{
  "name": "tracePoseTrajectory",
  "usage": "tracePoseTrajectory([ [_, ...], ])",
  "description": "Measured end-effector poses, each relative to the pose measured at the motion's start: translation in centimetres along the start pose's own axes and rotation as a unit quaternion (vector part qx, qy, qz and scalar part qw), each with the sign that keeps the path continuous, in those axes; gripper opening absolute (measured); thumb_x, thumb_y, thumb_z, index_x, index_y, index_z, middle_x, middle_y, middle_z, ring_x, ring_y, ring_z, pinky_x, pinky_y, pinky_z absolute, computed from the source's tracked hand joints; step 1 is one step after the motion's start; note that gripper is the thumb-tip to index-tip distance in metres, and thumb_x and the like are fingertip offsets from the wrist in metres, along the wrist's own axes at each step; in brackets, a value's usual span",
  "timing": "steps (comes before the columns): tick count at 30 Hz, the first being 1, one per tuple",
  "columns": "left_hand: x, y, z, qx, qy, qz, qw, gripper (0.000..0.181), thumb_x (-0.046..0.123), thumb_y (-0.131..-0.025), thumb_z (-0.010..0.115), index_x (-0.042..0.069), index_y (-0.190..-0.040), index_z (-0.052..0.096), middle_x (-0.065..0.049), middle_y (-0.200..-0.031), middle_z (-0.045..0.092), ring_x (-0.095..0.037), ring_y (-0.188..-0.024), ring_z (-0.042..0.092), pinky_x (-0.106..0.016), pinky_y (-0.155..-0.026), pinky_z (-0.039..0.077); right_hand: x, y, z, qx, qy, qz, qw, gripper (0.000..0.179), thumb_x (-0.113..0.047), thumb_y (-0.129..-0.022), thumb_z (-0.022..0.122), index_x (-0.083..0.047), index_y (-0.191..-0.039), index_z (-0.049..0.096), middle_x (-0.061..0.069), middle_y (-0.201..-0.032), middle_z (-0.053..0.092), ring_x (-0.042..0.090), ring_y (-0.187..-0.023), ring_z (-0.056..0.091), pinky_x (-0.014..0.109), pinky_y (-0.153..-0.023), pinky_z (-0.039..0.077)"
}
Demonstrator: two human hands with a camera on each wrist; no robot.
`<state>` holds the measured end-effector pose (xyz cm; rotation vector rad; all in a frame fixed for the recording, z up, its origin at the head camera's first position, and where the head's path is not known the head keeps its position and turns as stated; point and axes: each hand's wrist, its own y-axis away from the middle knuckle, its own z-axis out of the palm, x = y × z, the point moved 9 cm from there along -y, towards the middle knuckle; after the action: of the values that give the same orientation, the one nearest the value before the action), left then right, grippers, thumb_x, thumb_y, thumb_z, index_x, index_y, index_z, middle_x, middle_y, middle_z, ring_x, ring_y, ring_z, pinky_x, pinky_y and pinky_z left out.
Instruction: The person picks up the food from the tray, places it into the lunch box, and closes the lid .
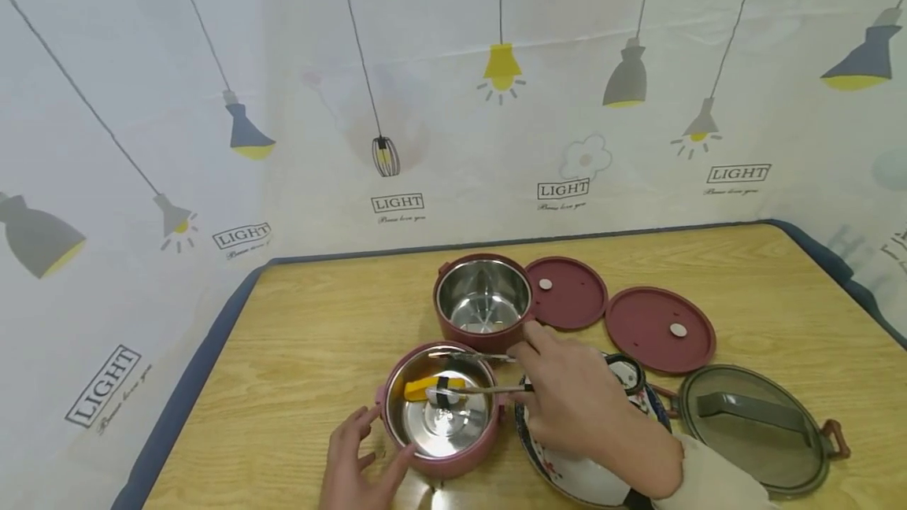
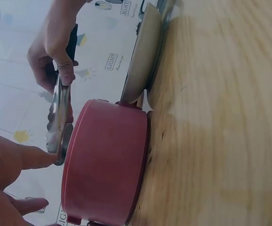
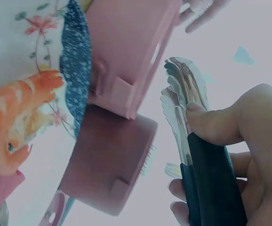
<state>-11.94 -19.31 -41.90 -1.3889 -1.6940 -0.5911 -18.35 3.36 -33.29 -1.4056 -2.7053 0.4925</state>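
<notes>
My right hand (image 1: 574,392) grips metal tongs (image 3: 188,103) by their black handles. The tongs reach over the nearer red pot (image 1: 442,459), their two arms apart in the head view. One tip overlaps a yellow block with a black band (image 1: 418,389), like an egg sushi piece, inside this steel-lined pot; whether they touch I cannot tell. My left hand (image 1: 361,459) is at the pot's left side, fingers spread and close to the rim. In the left wrist view, a left fingertip (image 2: 46,159) appears beside the tongs' end; contact is unclear.
A second red pot (image 1: 484,329) stands just behind. Two dark red lids (image 1: 567,293) lie to its right. A floral dish with a blue rim (image 3: 77,66), partly under my right forearm, holds a shrimp (image 3: 13,117). A glass lid (image 1: 751,447) sits at the right.
</notes>
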Motion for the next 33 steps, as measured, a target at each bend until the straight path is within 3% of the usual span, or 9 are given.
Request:
tracePoseTrajectory([
  [3,1.4,0.8,-0.2,0.055,-0.005,0.071,0.9959,0.055,0.005,-0.074,0.085,0.000,-0.125,0.063,-0.026,-0.130,0.058,-0.029,-0.113,0.059,-0.035,-0.074,0.063,0.7,0.7,-0.9,0.016,0.000,0.018,0.9997,0.036,-0.021,-0.074,0.083,-0.013,-0.106,0.070,-0.005,-0.086,0.042,0.007,-0.066,0.033,0.018,-0.049,0.026],
  [8,3.2,1.8,-0.1,0.122,-0.015,0.165,0.9786,0.053,-0.008,-0.066,0.083,0.001,-0.115,0.067,-0.020,-0.119,0.065,0.006,-0.109,0.051,-0.027,-0.065,0.060,1.3,1.7,-1.9,0.046,-0.007,0.026,0.9986,0.035,-0.021,-0.071,0.084,-0.016,-0.103,0.070,-0.007,-0.085,0.040,0.005,-0.064,0.033,0.017,-0.047,0.026],
  [12,4.2,2.5,-0.1,0.156,-0.024,0.202,0.9667,0.048,-0.013,-0.063,0.079,0.004,-0.107,0.069,-0.016,-0.111,0.067,0.006,-0.105,0.052,-0.022,-0.061,0.057,1.8,2.4,-2.2,0.062,-0.015,0.019,0.9978,0.034,-0.029,-0.073,0.085,-0.016,-0.101,0.070,-0.008,-0.084,0.040,0.002,-0.061,0.032,0.016,-0.046,0.026],
  [14,4.6,2.8,0.2,0.157,-0.013,0.211,0.9647,0.046,-0.016,-0.063,0.077,0.006,-0.103,0.069,-0.012,-0.107,0.068,0.002,-0.097,0.056,-0.018,-0.060,0.054,2.0,2.7,-2.3,0.070,-0.014,0.014,0.9974,0.035,-0.031,-0.073,0.086,-0.017,-0.100,0.069,-0.009,-0.082,0.039,0.001,-0.059,0.030,0.016,-0.045,0.024],
  [18,4.9,3.1,1.5,0.107,0.052,0.204,0.9717,0.044,-0.020,-0.066,0.074,0.009,-0.098,0.069,-0.005,-0.091,0.067,0.003,-0.078,0.058,-0.013,-0.056,0.050,2.6,3.5,-2.5,0.089,-0.010,0.005,0.9960,0.040,-0.036,-0.070,0.088,-0.018,-0.100,0.069,-0.010,-0.082,0.040,0.000,-0.056,0.029,0.016,-0.045,0.025],
  [20,4.8,3.2,2.3,0.072,0.072,0.184,0.9775,0.040,-0.019,-0.069,0.073,0.010,-0.095,0.070,-0.002,-0.084,0.066,0.006,-0.072,0.057,-0.013,-0.053,0.050,2.8,3.9,-2.7,0.100,-0.007,0.002,0.9950,0.041,-0.036,-0.068,0.089,-0.018,-0.099,0.068,-0.011,-0.082,0.041,0.000,-0.058,0.030,0.017,-0.046,0.026],
  [26,4.3,3.5,4.6,-0.018,0.077,0.138,0.9872,0.025,-0.011,-0.078,0.073,0.010,-0.091,0.075,-0.001,-0.078,0.071,0.008,-0.072,0.061,-0.014,-0.050,0.051,3.4,5.1,-3.4,0.127,0.001,-0.012,0.9918,0.045,-0.035,-0.065,0.090,-0.016,-0.097,0.065,-0.011,-0.084,0.050,0.001,-0.068,0.039,0.015,-0.050,0.031],
  [30,3.7,3.6,6.6,-0.121,0.096,0.068,0.9858,0.017,0.000,-0.087,0.071,0.005,-0.102,0.076,-0.009,-0.093,0.076,0.001,-0.081,0.069,-0.017,-0.057,0.057,4.3,6.1,-3.5,0.108,-0.001,0.022,0.9939,0.043,-0.030,-0.066,0.090,-0.017,-0.100,0.066,-0.012,-0.091,0.063,0.003,-0.073,0.048,0.017,-0.051,0.037],
  [33,2.9,3.7,8.0,-0.177,0.124,0.013,0.9764,0.026,0.005,-0.088,0.073,-0.002,-0.113,0.074,-0.017,-0.107,0.075,-0.003,-0.087,0.071,-0.017,-0.063,0.058,4.9,6.9,-3.4,0.093,-0.001,0.051,0.9944,0.044,-0.031,-0.066,0.091,-0.020,-0.101,0.067,-0.013,-0.091,0.065,0.001,-0.073,0.048,0.017,-0.050,0.035],
])
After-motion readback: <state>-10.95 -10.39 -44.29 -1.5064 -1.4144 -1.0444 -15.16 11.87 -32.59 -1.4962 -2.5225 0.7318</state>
